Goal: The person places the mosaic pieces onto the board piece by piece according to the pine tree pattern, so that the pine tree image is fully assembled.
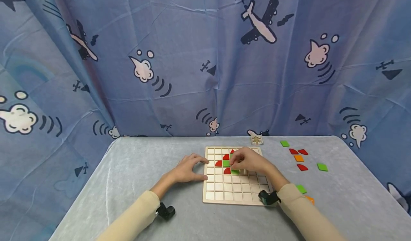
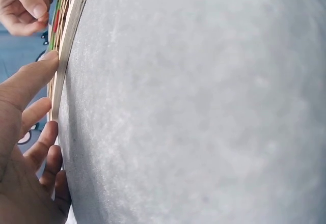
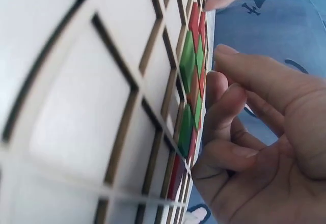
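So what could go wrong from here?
1. The right hand is low over the placed pieces; its fingers might nudge a neighbouring green square or red piece out of its cell.
2. The left hand has fingertips at the left edge of the board; a sideways push could shift the board.
3. The right sleeve partly covers a loose orange piece in the head view; the forearm may sweep it away.

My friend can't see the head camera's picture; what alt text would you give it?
A person's right hand is over a pale gridded board holding red and green pieces, while the left hand touches the board's left edge. More red, green and orange pieces lie to the right on a grey table, before a blue cloth printed with airplanes.
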### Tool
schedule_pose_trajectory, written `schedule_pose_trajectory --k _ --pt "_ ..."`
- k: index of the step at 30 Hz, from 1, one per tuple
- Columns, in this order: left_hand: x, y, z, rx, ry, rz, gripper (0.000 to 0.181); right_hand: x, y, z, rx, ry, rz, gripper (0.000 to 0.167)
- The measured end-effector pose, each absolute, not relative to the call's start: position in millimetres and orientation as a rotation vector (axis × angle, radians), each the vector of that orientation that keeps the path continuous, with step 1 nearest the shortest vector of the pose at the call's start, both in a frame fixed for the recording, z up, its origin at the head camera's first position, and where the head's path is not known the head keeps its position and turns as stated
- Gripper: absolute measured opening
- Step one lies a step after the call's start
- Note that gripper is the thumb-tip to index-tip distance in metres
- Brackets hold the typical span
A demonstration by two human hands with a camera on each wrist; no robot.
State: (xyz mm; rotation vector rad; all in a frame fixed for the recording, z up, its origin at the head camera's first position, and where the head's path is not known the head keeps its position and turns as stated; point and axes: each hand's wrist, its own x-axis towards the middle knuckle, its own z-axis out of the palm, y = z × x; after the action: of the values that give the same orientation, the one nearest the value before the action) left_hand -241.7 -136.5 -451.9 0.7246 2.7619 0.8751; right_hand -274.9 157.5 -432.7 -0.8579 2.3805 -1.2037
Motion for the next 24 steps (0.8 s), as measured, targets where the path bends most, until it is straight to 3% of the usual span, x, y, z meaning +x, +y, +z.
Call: schedule_pose_trajectory --k 8,24 --pt "-243 -137 -454 0.727 2.769 0.866 0.057 -271 188 -428 -0.821 2.449 -1.197 0.017" --pt "-244 -137 -454 0.72 2.774 0.848 0.058 -257 279 -425 -0.493 2.625 -1.205 0.029"
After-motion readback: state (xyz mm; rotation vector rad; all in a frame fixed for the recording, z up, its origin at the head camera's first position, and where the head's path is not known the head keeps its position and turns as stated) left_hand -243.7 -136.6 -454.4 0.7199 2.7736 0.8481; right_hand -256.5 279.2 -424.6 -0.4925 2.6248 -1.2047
